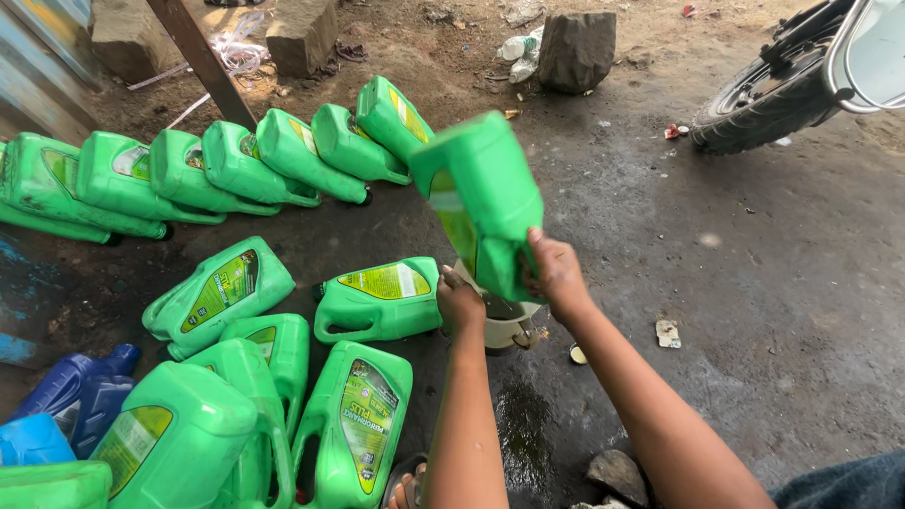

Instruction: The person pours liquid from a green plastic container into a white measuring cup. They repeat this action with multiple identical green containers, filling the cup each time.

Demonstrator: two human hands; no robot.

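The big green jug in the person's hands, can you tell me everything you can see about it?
The big green plastic jug is bright and boxy, with a yellow-green label down one side. It is tipped upside down, flat bottom up, its mouth end pointing into a pale bucket on the dark, wet ground. The mouth itself is hidden. The right hand grips its lower edge, and the left hand is at its lower left corner. It touches no other jug.

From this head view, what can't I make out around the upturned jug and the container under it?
- Jug's mouth: hidden behind the green jug and right hand; any flow unseen.
- Pale container: mostly covered by jug and left hand; contents hidden.
- Motorcycle wheel: cut off by the top-right edge.
- Blue jugs: cropped at the left edge.
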